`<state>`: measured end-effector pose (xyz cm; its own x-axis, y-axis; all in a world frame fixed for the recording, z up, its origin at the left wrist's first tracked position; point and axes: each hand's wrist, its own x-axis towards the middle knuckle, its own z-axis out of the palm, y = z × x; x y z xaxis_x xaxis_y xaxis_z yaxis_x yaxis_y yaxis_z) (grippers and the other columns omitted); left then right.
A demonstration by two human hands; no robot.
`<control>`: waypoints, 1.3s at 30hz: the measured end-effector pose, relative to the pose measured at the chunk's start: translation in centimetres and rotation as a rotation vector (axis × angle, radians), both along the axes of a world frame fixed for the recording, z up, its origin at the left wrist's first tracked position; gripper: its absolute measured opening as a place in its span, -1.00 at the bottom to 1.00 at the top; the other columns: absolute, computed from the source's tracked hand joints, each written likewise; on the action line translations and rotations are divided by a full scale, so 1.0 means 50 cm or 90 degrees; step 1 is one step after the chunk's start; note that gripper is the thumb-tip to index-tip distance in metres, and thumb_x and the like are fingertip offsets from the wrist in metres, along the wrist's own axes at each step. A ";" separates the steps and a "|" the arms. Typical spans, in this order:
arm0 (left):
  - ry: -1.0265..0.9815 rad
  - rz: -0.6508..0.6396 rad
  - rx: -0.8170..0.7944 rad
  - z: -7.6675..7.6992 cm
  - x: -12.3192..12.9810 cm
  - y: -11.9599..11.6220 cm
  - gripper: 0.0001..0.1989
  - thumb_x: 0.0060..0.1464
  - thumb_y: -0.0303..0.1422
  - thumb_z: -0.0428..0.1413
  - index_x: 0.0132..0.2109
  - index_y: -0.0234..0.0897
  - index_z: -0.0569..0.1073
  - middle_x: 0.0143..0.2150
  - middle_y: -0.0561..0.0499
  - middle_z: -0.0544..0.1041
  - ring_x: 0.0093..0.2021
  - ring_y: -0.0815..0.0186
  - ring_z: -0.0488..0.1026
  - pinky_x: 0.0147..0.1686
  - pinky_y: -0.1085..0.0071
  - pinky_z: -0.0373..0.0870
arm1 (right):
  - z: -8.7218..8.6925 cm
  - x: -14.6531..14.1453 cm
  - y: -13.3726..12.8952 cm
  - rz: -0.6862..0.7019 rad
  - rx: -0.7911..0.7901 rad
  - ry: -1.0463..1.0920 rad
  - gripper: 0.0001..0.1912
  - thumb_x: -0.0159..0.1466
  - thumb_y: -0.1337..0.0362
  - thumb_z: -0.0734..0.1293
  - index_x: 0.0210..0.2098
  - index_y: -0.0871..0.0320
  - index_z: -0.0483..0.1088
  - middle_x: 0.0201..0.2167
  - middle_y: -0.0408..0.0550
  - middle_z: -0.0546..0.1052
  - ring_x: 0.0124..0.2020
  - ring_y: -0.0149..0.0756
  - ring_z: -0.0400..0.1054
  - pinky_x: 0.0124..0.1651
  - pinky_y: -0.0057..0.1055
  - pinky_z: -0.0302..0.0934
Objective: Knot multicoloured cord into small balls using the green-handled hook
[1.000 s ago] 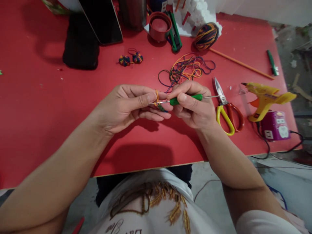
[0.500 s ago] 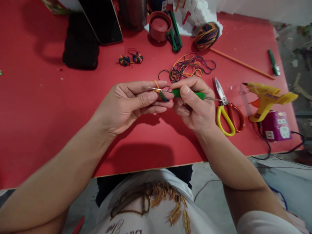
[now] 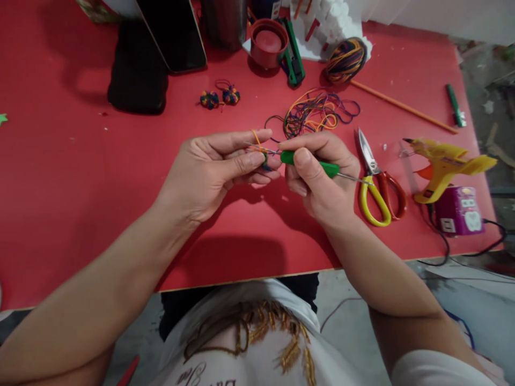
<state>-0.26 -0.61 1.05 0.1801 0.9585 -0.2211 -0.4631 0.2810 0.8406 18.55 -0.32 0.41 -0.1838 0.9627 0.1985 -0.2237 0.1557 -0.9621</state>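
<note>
Between the thumb and fingers of my left hand [image 3: 219,166] is a small multicoloured crochet piece [image 3: 265,161], mostly covered by the fingers. An orange strand of yarn loops over the left index finger. My right hand [image 3: 325,174] is closed around the green handle of a crochet hook [image 3: 288,157]. Its thin metal tip reaches left across the piece, by the orange strand. Just beyond the hands lies a loose tangle of multicoloured yarn [image 3: 311,115]. Two small finished-looking yarn pieces [image 3: 220,97] rest on the red table [image 3: 80,177] further left.
Scissors [image 3: 376,179] lie right of my right hand. Beyond them are a yellow glue gun [image 3: 442,163] and a purple box [image 3: 461,212] with cables. A yarn ball [image 3: 346,60], an orange stick [image 3: 402,106], a green cutter [image 3: 294,56], a red pot [image 3: 269,45] and a phone [image 3: 173,35] stand behind.
The crochet hook has tilted, its handle end dropping slightly while the tip stays at the yarn. My left fingers have shifted a little around the piece. The whole view has moved slightly.
</note>
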 end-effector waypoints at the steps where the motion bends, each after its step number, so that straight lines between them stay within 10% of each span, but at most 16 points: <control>1: 0.000 0.006 -0.008 0.000 0.001 0.000 -0.75 0.14 -0.50 0.42 -0.03 -0.19 0.76 -0.24 -0.01 0.76 -0.29 0.22 0.75 -0.19 0.33 0.74 | 0.000 -0.002 -0.002 -0.010 0.002 -0.010 -0.87 0.41 0.11 0.50 -0.15 0.00 0.64 -0.55 -0.27 0.40 -0.65 -0.47 0.13 -0.60 -0.38 0.00; 9: -0.002 0.070 0.015 -0.008 0.016 -0.005 -0.68 0.12 -0.38 0.49 0.03 -0.13 0.73 -0.23 0.03 0.76 -0.27 0.25 0.73 -0.18 0.33 0.70 | -0.026 -0.012 0.001 -0.078 0.011 -0.093 -0.61 0.39 -0.17 0.44 -0.07 -0.02 0.57 -0.57 -0.25 0.43 -0.62 -0.36 0.23 -0.55 -0.32 0.24; 21: 0.027 0.191 0.044 -0.026 0.043 -0.009 -0.72 0.11 -0.50 0.44 -0.04 -0.10 0.75 -0.30 0.12 0.71 -0.28 0.34 0.66 -0.19 0.42 0.63 | -0.025 -0.025 -0.032 -0.125 0.290 -0.335 -0.76 0.50 0.21 0.34 0.11 -0.16 0.53 0.02 -0.09 0.70 0.01 -0.08 0.58 0.17 -0.11 0.52; 39: -0.007 0.016 0.043 0.015 -0.014 0.014 -0.77 0.12 -0.57 0.39 -0.09 -0.21 0.76 -0.34 0.10 0.73 -0.35 0.38 0.63 -0.19 0.45 0.67 | -0.029 0.013 -0.001 -0.075 0.373 -0.275 -0.66 0.43 0.29 0.45 0.15 -0.16 0.59 -0.10 -0.11 0.71 -0.12 -0.14 0.57 0.07 -0.15 0.52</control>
